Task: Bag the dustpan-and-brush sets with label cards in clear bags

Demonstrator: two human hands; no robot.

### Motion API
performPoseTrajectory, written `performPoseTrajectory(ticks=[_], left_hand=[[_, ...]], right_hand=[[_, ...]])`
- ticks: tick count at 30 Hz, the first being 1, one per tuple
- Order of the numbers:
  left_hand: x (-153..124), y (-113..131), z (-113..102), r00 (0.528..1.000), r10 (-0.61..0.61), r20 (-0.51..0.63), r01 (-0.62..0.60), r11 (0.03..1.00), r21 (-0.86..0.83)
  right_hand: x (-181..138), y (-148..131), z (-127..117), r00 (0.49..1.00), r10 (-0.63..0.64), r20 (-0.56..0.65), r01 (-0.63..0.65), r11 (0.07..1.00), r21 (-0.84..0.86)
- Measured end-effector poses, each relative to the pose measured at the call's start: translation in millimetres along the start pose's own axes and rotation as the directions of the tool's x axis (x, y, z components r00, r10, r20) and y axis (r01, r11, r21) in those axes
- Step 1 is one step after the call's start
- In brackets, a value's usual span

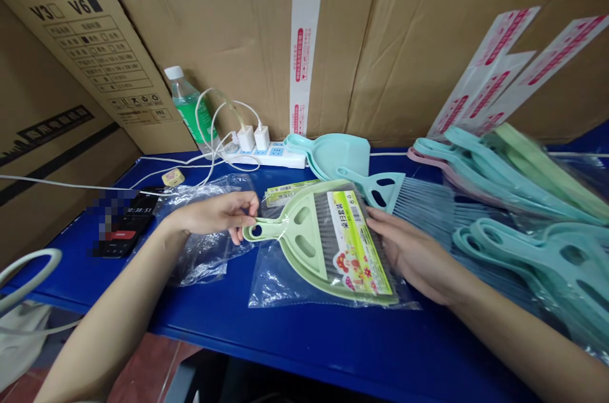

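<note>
A light green dustpan and brush set lies in a clear plastic bag in front of me, its handles pointing left. My left hand pinches the handle ends between thumb and fingers. At the bristle side, my right hand holds the set's right edge; some of its fingers are hidden. A printed card with a barcode and mushroom pictures covers part of the grey bristles. Just behind the set, more printed cards are partly covered. Beyond my right hand lies a loose turquoise brush.
A turquoise dustpan lies by a white power strip. Turquoise sets are piled at right. Left are crumpled plastic bags, a phone and a bottle. Cardboard boxes wall the back of the blue table.
</note>
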State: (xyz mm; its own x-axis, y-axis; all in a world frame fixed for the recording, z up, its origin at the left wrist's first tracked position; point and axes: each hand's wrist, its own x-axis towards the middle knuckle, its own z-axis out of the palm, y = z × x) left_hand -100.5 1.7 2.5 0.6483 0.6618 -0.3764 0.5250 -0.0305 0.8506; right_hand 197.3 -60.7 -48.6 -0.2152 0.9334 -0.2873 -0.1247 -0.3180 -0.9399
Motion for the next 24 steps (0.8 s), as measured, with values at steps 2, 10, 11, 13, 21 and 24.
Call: performPoseTrajectory(ticks=[2,10,11,13,21,24], left_hand=[[0,0,0,1.000,-0.002,0.008,0.002,1.000,0.006],[0,0,1,0.999,0.005,0.034,-0.006,0.999,0.031],[0,0,1,0.999,0.001,0.033,-0.002,1.000,0.030],[0,1,0,1.000,-0.009,0.023,0.008,1.000,0.029],[-4,1,-7,0.998,-0.059,0.018,0.057,0.996,0.064],[-7,0,-10,0.997,-0.069,0.016,0.068,0.994,0.082]], right_hand=[[0,2,-1,1.000,-0.019,-0.002,0.019,0.999,-0.047],[1,3,1,0.998,0.003,-0.065,-0.004,1.000,-0.013],[1,3,1,0.997,0.006,-0.072,-0.005,1.000,0.007],[2,3,0,0.998,0.013,-0.064,-0.011,0.999,0.035],[0,2,-4,1.000,0.028,-0.013,-0.028,1.000,0.001],[-1,-1,-2,0.999,0.047,-0.018,-0.048,0.999,-0.025]])
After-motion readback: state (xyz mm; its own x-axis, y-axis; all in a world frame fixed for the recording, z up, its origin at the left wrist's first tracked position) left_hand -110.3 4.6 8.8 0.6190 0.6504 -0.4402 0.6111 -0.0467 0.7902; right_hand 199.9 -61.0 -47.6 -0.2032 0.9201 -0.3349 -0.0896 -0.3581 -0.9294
